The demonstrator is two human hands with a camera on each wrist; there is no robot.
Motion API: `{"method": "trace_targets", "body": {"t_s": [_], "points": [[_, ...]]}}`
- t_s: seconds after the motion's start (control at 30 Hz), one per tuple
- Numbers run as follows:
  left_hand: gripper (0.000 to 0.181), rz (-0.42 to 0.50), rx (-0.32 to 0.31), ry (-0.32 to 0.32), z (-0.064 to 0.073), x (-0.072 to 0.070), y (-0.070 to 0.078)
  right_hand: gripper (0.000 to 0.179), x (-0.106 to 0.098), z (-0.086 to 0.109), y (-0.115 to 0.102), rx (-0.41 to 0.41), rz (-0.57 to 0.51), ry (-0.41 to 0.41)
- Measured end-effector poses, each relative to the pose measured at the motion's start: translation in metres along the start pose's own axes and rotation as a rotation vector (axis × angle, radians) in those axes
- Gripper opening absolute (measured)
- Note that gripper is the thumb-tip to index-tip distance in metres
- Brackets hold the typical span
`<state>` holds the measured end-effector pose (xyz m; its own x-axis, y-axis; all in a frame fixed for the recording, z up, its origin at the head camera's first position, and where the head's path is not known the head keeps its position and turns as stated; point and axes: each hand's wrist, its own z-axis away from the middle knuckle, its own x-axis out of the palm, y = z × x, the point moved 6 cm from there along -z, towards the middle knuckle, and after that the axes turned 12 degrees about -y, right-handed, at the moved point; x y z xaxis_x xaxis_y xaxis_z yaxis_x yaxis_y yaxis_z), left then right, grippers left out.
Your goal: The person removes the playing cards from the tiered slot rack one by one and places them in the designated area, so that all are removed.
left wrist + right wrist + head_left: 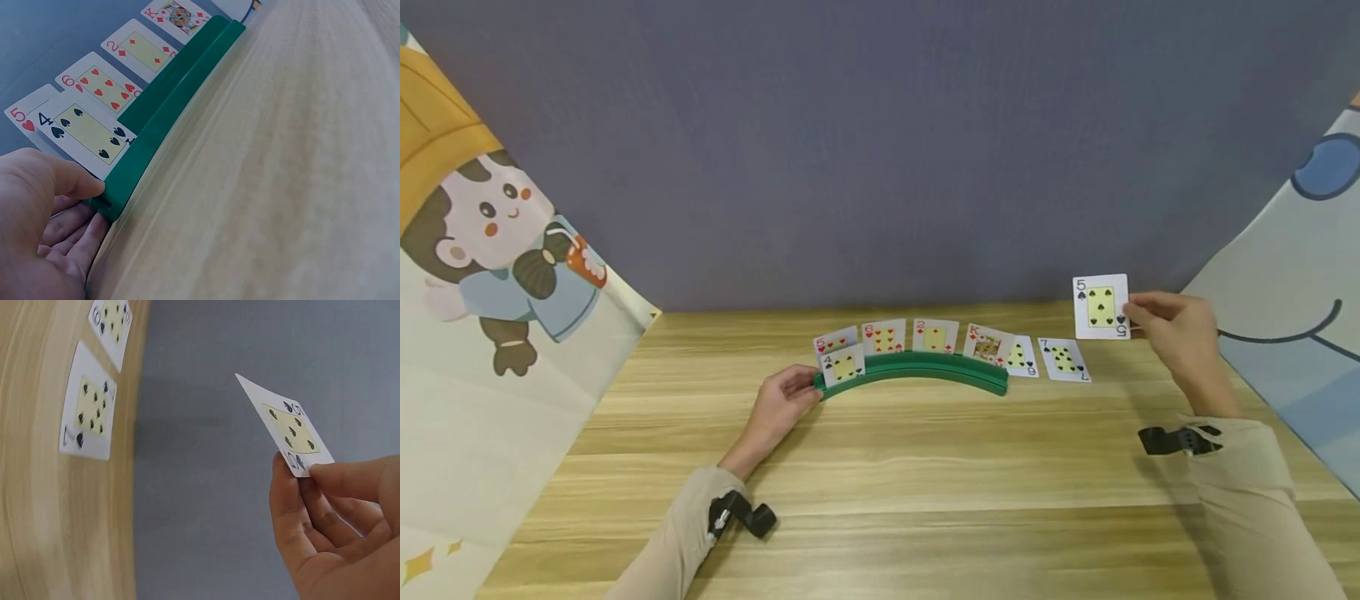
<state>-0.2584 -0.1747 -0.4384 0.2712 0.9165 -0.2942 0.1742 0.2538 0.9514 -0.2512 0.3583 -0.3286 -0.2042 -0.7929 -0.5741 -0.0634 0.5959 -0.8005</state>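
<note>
My right hand (1180, 337) pinches the five of spades (1101, 307) by its edge between thumb and fingers, raised above the table at the right. A curved green card holder (925, 364) stands on the table. Its left end is gripped by my left hand (784, 404), the thumb on the front and fingers around the end in the left wrist view. Upright in the holder are the five of hearts (19, 115), six of hearts (883, 336), two of diamonds (936, 335) and king of diamonds (987, 344). The four of spades (844, 365) stands in front, partly covering the five of hearts.
On the table right of the holder lie the seven of spades (1064, 359) and the six of spades (112, 328), the latter partly hidden behind the holder's right end in the head view. A grey-blue backdrop (880, 167) rises behind the wooden table (910, 483).
</note>
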Motion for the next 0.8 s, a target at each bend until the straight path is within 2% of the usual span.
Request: {"method": "trace_targets", "body": {"t_s": [0.33,0.63,0.8], "points": [[0.031,0.008,-0.009,0.006,0.001,-0.002,-0.002,0.035,0.001,-0.007,0.029,0.035,-0.013,-0.102],[0.033,0.008,-0.008,-0.005,0.001,-0.001,-0.001,0.033,-0.001,-0.008,0.064,0.094,0.018,-0.139],[0.033,0.009,-0.008,-0.007,0.000,0.000,-0.001,0.040,0.000,-0.006,0.081,0.157,0.030,-0.224]]}}
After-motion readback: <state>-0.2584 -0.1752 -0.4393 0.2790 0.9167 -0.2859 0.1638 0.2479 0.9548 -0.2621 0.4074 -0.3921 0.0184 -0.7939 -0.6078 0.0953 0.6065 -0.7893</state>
